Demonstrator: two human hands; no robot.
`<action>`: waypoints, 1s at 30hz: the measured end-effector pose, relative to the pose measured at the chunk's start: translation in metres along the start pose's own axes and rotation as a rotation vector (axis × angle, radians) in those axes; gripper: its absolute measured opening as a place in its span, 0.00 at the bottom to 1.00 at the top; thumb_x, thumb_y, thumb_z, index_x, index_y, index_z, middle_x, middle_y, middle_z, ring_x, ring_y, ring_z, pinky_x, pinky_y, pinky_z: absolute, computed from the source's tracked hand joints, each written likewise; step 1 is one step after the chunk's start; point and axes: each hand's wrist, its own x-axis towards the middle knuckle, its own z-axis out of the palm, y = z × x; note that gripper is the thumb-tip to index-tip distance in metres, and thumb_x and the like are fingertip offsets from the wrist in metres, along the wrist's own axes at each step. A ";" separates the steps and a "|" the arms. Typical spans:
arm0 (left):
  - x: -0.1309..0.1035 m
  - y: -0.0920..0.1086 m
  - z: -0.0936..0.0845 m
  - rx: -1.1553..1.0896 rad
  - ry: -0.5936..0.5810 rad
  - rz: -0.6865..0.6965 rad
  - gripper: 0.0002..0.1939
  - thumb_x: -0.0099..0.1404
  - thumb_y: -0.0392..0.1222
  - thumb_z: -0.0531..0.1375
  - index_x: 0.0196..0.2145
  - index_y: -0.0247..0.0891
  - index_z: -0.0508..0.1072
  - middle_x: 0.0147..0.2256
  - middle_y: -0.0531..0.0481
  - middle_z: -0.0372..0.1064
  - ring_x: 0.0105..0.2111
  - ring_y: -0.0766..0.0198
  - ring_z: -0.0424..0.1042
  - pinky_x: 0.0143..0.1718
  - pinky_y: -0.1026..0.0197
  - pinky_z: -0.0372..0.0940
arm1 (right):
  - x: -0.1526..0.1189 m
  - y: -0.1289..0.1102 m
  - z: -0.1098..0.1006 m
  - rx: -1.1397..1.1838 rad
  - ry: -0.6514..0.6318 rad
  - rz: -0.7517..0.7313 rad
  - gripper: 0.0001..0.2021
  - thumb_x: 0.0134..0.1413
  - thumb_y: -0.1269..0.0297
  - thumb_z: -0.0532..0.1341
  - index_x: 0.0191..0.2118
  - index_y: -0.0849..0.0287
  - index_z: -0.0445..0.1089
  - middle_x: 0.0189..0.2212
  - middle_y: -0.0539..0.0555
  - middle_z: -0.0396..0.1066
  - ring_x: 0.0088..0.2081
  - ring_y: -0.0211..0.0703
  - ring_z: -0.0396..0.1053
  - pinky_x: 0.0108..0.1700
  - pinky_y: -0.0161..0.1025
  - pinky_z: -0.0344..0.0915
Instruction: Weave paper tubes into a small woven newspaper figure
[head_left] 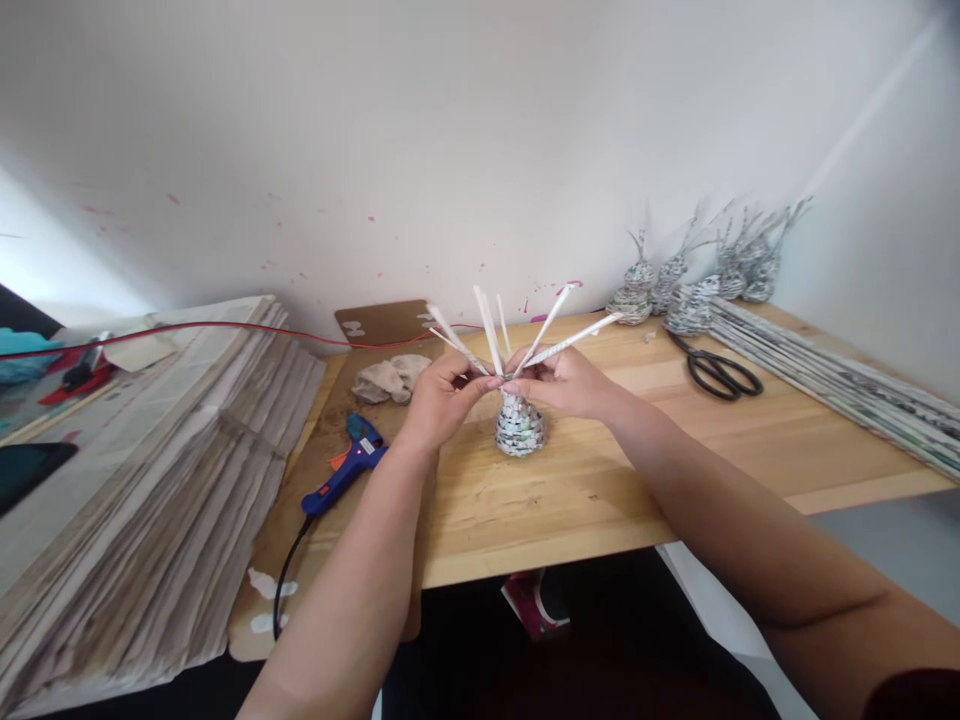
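A small woven newspaper vase [519, 428] stands upright on the wooden table, wide at its base and narrow at the neck. Several white rolled paper strips [489, 330] fan up and outward from its top. My left hand [448, 392] pinches the left side of the neck where the strips come out. From the right, my right hand [559, 382] closes its thumb and fingers on the same rim. The two thumbs nearly meet at the neck, and the fingertips behind it are partly hidden.
A blue glue gun [346, 465] and a crumpled cloth [391, 378] lie on a brown board at left, beside a tall newspaper stack [225, 480]. Black scissors [716, 373], long paper tubes [825, 375] and several finished-looking woven pieces [634, 293] are at right.
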 end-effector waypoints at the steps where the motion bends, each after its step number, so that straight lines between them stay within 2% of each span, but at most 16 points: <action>1: 0.000 -0.001 0.001 -0.001 0.023 0.021 0.10 0.58 0.47 0.69 0.32 0.37 0.79 0.31 0.48 0.75 0.32 0.62 0.72 0.36 0.61 0.65 | 0.000 0.000 -0.001 -0.020 -0.001 -0.007 0.13 0.50 0.58 0.69 0.38 0.61 0.73 0.25 0.49 0.70 0.26 0.37 0.67 0.29 0.37 0.64; 6: -0.001 -0.002 0.004 0.003 0.025 0.148 0.07 0.61 0.43 0.67 0.32 0.38 0.77 0.34 0.49 0.74 0.35 0.63 0.71 0.36 0.62 0.63 | -0.002 -0.006 -0.006 -0.122 -0.031 -0.044 0.11 0.53 0.59 0.68 0.38 0.61 0.74 0.27 0.50 0.73 0.28 0.38 0.69 0.32 0.37 0.65; 9: -0.003 -0.001 0.005 0.040 -0.038 0.124 0.06 0.64 0.43 0.64 0.32 0.38 0.75 0.29 0.52 0.71 0.29 0.66 0.67 0.34 0.63 0.61 | -0.003 -0.013 -0.009 -0.202 -0.070 -0.059 0.09 0.54 0.59 0.67 0.35 0.61 0.74 0.29 0.51 0.75 0.31 0.39 0.71 0.35 0.37 0.65; 16: -0.005 0.000 0.005 0.026 -0.142 0.127 0.05 0.66 0.43 0.62 0.35 0.39 0.73 0.32 0.51 0.71 0.34 0.64 0.69 0.39 0.62 0.64 | -0.006 -0.016 -0.011 -0.312 -0.086 -0.107 0.11 0.53 0.58 0.68 0.30 0.60 0.70 0.25 0.49 0.71 0.28 0.37 0.67 0.30 0.35 0.61; 19: -0.006 -0.001 0.006 0.021 -0.125 0.108 0.07 0.66 0.45 0.62 0.35 0.39 0.73 0.31 0.52 0.70 0.29 0.67 0.67 0.33 0.64 0.63 | -0.005 -0.013 -0.011 -0.267 -0.109 -0.087 0.11 0.54 0.57 0.67 0.32 0.60 0.71 0.26 0.49 0.72 0.29 0.38 0.68 0.31 0.35 0.62; 23: -0.009 -0.003 0.008 -0.021 -0.131 0.049 0.09 0.68 0.48 0.61 0.36 0.40 0.72 0.24 0.55 0.65 0.21 0.70 0.64 0.25 0.66 0.60 | -0.003 -0.014 -0.014 -0.159 -0.185 -0.083 0.11 0.56 0.56 0.66 0.34 0.60 0.72 0.28 0.50 0.73 0.31 0.39 0.70 0.34 0.36 0.64; 27: -0.009 -0.001 0.006 -0.037 -0.161 0.057 0.08 0.68 0.46 0.61 0.36 0.39 0.71 0.26 0.55 0.65 0.22 0.71 0.65 0.25 0.67 0.61 | -0.004 -0.016 -0.012 -0.261 -0.144 -0.111 0.12 0.56 0.55 0.66 0.31 0.60 0.72 0.25 0.49 0.71 0.29 0.38 0.67 0.32 0.36 0.61; 30: -0.007 0.002 0.003 -0.033 -0.178 0.034 0.08 0.67 0.45 0.62 0.36 0.39 0.71 0.27 0.55 0.66 0.23 0.71 0.65 0.25 0.68 0.62 | -0.005 -0.018 -0.007 -0.352 -0.078 -0.151 0.15 0.57 0.55 0.66 0.26 0.60 0.68 0.21 0.46 0.65 0.26 0.35 0.62 0.30 0.35 0.56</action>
